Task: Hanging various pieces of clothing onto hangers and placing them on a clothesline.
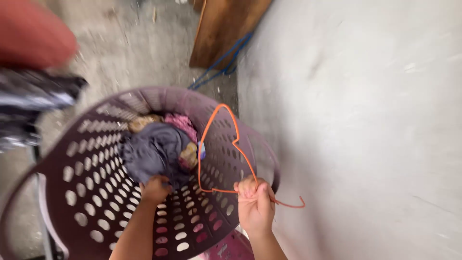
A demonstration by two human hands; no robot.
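Observation:
A dark purple perforated laundry basket fills the lower left, tilted toward me. Inside lies a bundle of clothes, mostly a grey-blue garment with pink and yellowish pieces behind it. My left hand reaches into the basket and grips the edge of the grey-blue garment. My right hand is at the basket's right rim, closed on the bottom of an orange wire hanger that stands up over the basket's inner wall.
A pale concrete wall takes up the right side. A wooden board with a blue cord leans at the top. Dark cloth and a blurred red shape sit at the upper left.

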